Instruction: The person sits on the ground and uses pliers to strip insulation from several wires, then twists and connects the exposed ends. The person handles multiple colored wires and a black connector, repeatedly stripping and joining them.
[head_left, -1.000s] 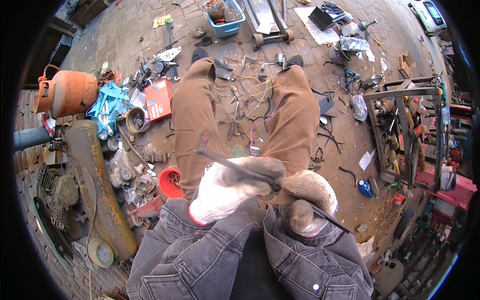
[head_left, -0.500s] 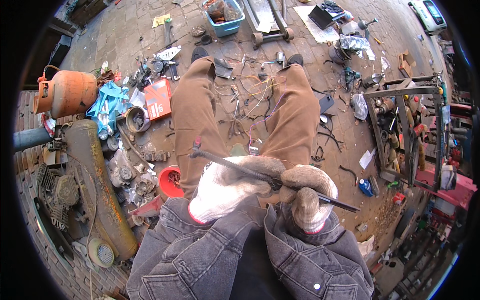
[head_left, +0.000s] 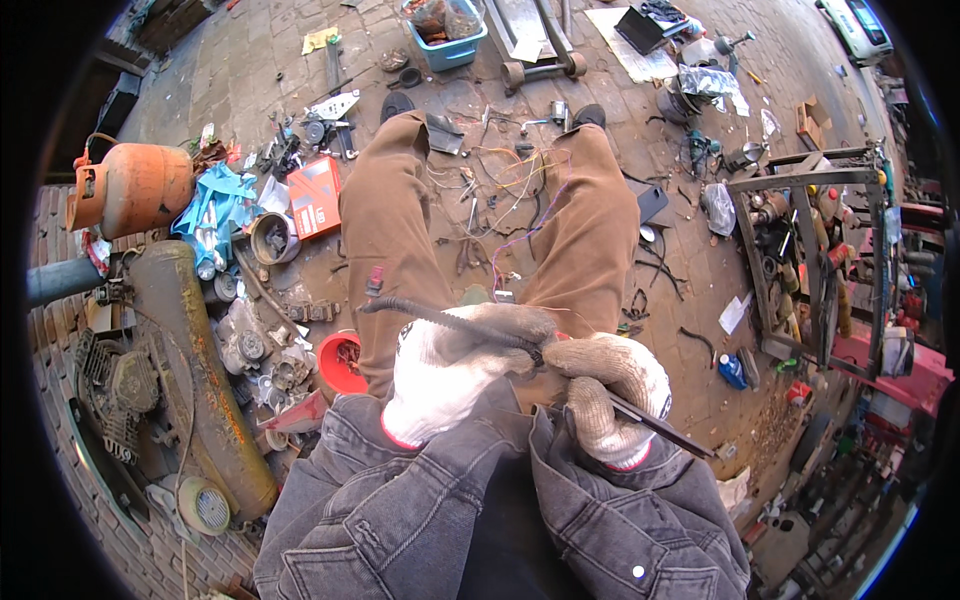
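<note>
My left hand [head_left: 450, 370], in a white knit glove with a soiled palm side, is closed round a black corrugated cable sleeve [head_left: 425, 312]. The sleeve's far end sticks out to the left over my thigh, with a small red connector [head_left: 375, 280] there. My right hand [head_left: 625, 375], gloved alike, is closed on a slim dark tool [head_left: 665, 428] that points down to the right; its kind cannot be made out. The right fingertips meet the sleeve's inner end by the left fingertips, hiding that spot. Thin coloured wires [head_left: 520, 235] trail on the ground between my legs.
An orange gas cylinder [head_left: 150, 190], a red-orange box [head_left: 315, 198] and a red bucket [head_left: 342, 363] stand on the left. To the right are a metal frame [head_left: 808, 182] full of parts and a blue bottle [head_left: 731, 372]. A blue basket [head_left: 455, 55] stands ahead.
The sleeve's connector end has shifted slightly left. My right fingers have moved a little left, and the dark tool now slopes more steeply downward.
</note>
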